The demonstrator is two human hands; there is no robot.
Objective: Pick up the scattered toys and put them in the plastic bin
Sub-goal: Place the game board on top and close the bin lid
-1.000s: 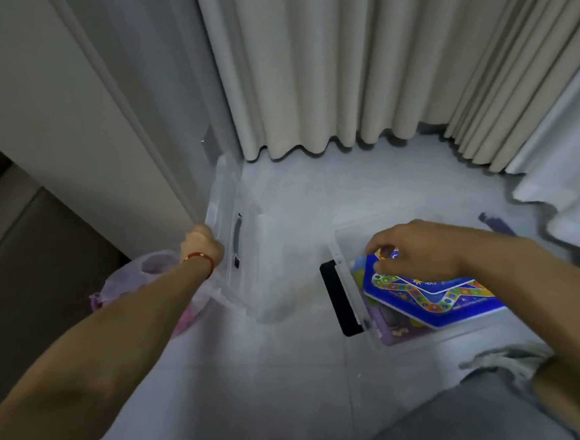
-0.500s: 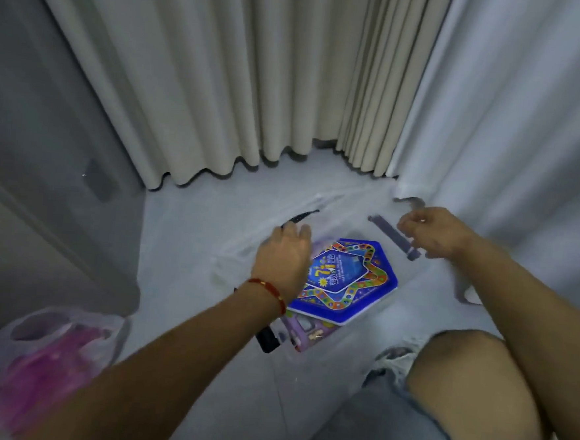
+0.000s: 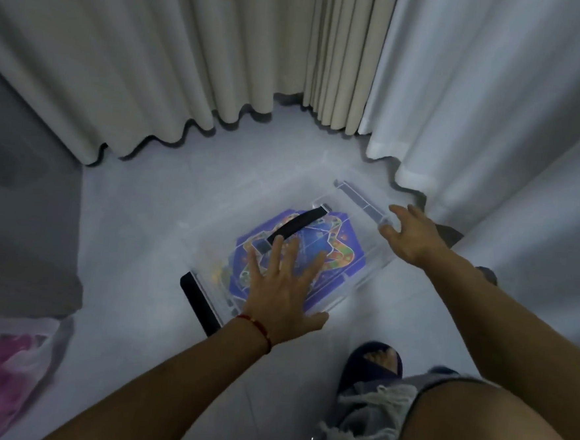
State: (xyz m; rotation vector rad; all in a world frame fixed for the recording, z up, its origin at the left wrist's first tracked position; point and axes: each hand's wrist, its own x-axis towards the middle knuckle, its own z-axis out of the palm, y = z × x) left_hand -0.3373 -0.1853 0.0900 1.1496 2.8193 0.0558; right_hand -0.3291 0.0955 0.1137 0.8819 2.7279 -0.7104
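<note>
No text, label, brand or number can be read. The only printed surface is the blue, multicoloured game board [image 3: 334, 254] inside the clear plastic bin [image 3: 363, 276]; it shows a winding coloured track and blurred marks, but any lettering on it is too smeared by the lid and motion to make out.

Both arms were bare, with no sleeves at all. The left hand [image 3: 285, 288] had a thin red string bracelet [image 3: 257, 327] tied around its wrist, and the right hand [image 3: 414, 235] wore nothing. The person wore grey shorts [image 3: 371, 418] with a frayed, stringy edge, and a dark blue open-toed slipper [image 3: 371, 364] with the toes showing.
</note>
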